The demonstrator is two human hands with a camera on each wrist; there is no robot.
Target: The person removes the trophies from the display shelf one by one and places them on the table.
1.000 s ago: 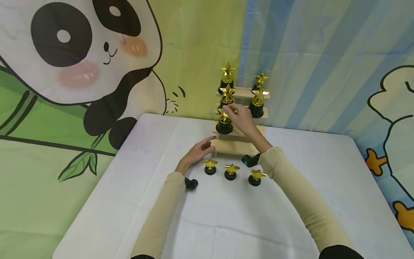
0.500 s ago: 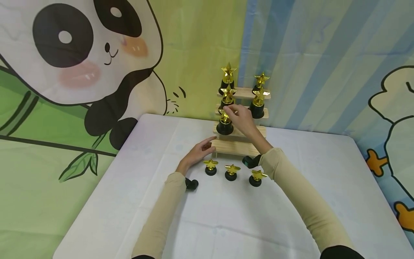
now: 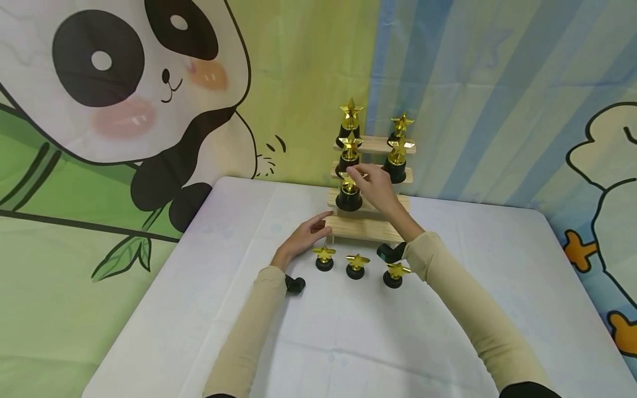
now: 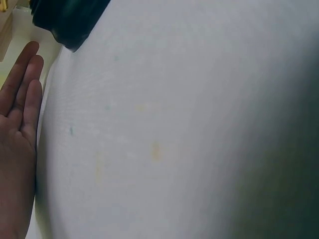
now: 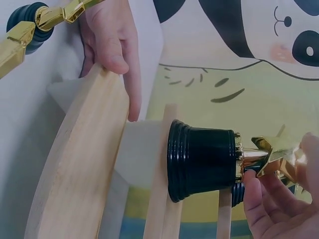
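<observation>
My right hand pinches the gold star of a trophy over the second-lowest shelf of a tiered wooden rack. In the right wrist view, the thumb and fingers hold the star, and the black base is close against a shelf edge; whether it touches is unclear. My left hand is at the left end of the bottom shelf. From the right wrist, its thumb touches the board's end, with a finger extended beside it. Straight fingers of the left hand show in the left wrist view.
Two trophies stand on the top shelf, left and right. Another two occupy the shelf below, left and right. In front of the rack, three smaller star trophies stand on the white tablecloth.
The right hand and the trophy it holds have shifted slightly right and toward the front of the shelf. The left hand stays at the rack's end.
</observation>
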